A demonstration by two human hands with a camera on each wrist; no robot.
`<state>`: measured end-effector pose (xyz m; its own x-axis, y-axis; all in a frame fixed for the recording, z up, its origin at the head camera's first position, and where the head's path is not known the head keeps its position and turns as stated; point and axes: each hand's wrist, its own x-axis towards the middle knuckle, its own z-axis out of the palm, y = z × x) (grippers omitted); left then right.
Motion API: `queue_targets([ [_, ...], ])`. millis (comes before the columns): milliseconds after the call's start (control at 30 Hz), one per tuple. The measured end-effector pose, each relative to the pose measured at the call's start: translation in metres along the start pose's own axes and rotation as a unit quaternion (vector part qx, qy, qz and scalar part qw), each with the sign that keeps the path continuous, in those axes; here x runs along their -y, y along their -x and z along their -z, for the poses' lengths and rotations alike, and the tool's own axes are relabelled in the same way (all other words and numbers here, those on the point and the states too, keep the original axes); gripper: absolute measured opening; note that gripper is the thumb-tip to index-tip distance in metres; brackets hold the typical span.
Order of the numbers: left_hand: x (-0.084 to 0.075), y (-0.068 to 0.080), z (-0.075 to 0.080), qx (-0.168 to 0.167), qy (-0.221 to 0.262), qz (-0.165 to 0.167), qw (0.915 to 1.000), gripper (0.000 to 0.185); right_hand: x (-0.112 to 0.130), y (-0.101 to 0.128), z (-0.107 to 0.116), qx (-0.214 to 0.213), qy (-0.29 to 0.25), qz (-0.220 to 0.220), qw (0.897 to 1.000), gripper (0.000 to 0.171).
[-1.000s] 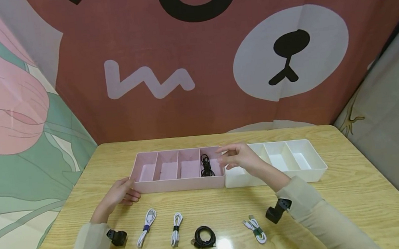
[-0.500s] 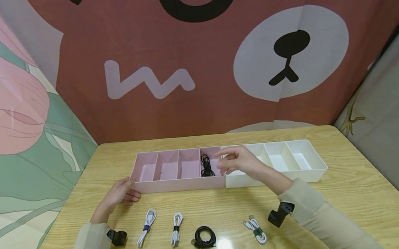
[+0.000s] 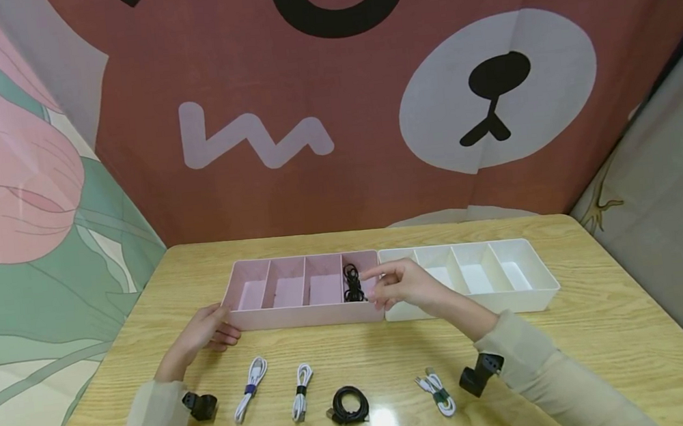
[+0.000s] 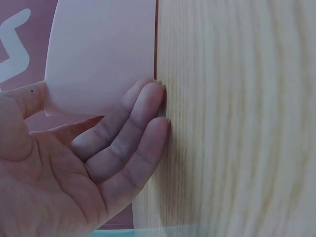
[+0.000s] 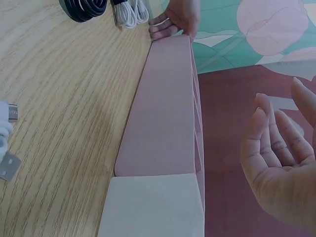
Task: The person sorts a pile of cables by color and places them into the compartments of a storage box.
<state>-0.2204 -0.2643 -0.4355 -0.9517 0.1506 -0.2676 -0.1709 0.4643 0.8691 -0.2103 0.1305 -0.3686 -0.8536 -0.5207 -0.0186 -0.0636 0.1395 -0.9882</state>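
Note:
Along the back of the table lies a pink divided storage box [image 3: 308,316] with a bundled black cable [image 3: 353,283] in its rightmost compartment. My left hand [image 3: 206,332] grips its left end; in the left wrist view the thumb is at the upper rim and the bent fingers [image 4: 148,136] lie low against the corner. Over the rightmost pink compartment hovers my right hand [image 3: 406,283], just right of the black cable. In the right wrist view its fingers [image 5: 269,143] are loosely bent, apart from the thumb, and hold nothing.
Butted against the pink box's right end is a white divided box [image 3: 474,304]. Nearer me lie a white cable with a blue tie [image 3: 251,390], one with a black tie [image 3: 302,392], a coiled black cable [image 3: 350,405] and a green-tied white cable [image 3: 437,394].
My right hand has moved slightly left and down, closer to the black cable in the box. The left hand stays on the pink box's end.

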Motion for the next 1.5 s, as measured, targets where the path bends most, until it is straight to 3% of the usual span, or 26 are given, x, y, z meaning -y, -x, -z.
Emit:
queue_targets([
  [333,-0.003,0.002,0.0,0.004,0.001,-0.001,1.0,0.053,-0.002,0.003,-0.004,0.032,-0.004,0.016,0.999,0.036],
  [733,-0.002,0.001,0.0,0.001,-0.001,0.0,1.0,0.051,-0.005,0.006,-0.011,0.036,0.022,0.016,0.999,0.037],
  [1500,-0.002,0.002,-0.001,0.0,-0.002,0.0,1.0,0.053,-0.019,0.009,-0.023,0.119,0.0,0.069,0.99,0.039],
])
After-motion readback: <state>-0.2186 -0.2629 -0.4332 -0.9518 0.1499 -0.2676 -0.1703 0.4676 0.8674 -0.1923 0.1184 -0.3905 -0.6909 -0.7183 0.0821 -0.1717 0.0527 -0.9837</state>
